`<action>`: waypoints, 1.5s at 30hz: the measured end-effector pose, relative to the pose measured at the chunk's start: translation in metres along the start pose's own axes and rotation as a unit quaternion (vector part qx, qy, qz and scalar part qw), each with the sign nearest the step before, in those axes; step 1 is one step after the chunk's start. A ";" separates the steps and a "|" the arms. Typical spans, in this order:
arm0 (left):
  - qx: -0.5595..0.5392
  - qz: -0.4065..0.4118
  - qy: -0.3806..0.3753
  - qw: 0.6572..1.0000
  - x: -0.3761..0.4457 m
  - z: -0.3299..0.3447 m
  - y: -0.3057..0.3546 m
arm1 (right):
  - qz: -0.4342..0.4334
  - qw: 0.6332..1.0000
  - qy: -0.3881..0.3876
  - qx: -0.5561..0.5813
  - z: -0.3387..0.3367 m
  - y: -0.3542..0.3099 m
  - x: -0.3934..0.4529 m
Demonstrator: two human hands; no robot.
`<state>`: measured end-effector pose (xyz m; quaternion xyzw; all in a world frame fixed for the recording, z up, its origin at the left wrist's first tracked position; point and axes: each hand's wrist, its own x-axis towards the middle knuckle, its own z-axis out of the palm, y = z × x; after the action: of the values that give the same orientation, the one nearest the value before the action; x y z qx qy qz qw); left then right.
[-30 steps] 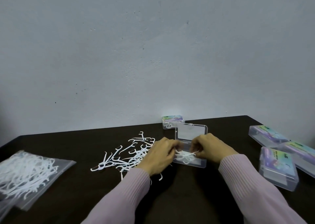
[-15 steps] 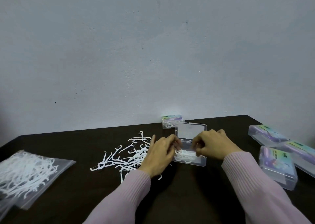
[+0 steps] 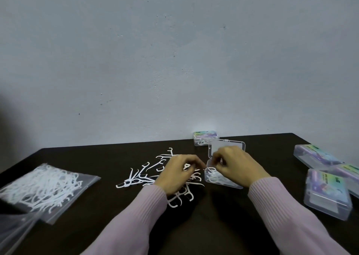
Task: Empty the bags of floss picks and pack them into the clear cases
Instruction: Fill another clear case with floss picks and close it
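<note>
An open clear case [image 3: 211,179] lies mid-table with its lid [image 3: 239,146] standing up behind it and white floss picks inside. My right hand [image 3: 236,164] rests over the case, fingers curled at its back left edge; whether they pinch anything is hidden. My left hand [image 3: 179,172] hovers over the loose pile of floss picks [image 3: 143,174] just left of the case, fingers bent around a pick. A clear zip bag of floss picks [image 3: 44,184] lies at the far left.
A shut, filled case [image 3: 205,138] stands against the wall behind the open one. Three labelled cases [image 3: 326,192] lie at the right edge of the dark table [image 3: 97,157]. Another clear bag [image 3: 13,227] overlaps the front left corner.
My left hand has pulled back left from the case to the loose pile. My right hand has slid up and left over the case toward the lid hinge.
</note>
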<state>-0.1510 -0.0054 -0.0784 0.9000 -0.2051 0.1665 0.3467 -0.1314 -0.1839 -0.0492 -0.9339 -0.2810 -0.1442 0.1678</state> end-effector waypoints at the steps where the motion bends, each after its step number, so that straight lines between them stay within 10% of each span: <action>1: 0.002 -0.001 -0.003 1.000 -0.004 -0.006 -0.003 | -0.011 1.000 -0.005 0.010 0.001 -0.004 0.001; 17: 0.024 -0.211 -0.237 0.948 -0.052 -0.085 -0.043 | -0.091 0.984 -0.147 -0.045 0.051 -0.058 0.011; 45: 0.108 -0.121 -0.063 0.985 -0.049 -0.075 -0.051 | -0.126 0.986 0.001 -0.109 0.043 -0.044 0.007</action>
<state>-0.1801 0.0933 -0.0759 0.9591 -0.0964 0.0878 0.2512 -0.1434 -0.1294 -0.0752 -0.9035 -0.3792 -0.1945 0.0458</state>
